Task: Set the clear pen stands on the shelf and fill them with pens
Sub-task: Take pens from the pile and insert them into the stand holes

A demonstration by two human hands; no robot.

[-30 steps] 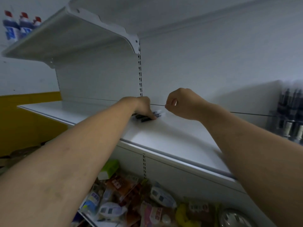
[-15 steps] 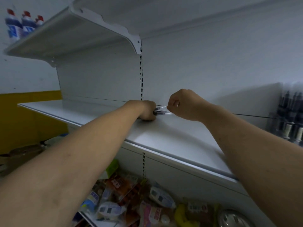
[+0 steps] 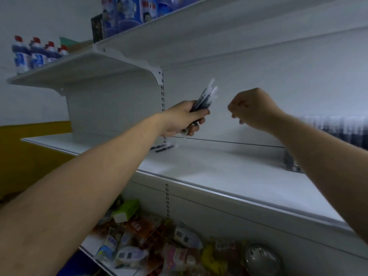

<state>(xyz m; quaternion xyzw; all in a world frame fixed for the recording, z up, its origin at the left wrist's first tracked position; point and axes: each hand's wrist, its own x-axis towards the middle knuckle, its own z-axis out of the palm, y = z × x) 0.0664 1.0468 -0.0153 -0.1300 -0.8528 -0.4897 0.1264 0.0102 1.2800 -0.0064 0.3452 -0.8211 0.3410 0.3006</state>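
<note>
Left grip (image 3: 185, 118) is fisted round a fanned-out bunch of pens (image 3: 204, 96), right grip (image 3: 251, 108) curled on nothing, so one could easily slip onto the shelf (image 3: 219, 170) below.

The single head-worn wide-angle camera faces forward, close before the white shelf (image 3: 219, 172), seeing its top, the upper shelf (image 3: 103, 68) from underneath and the goods (image 3: 139, 226) lying below.
</note>
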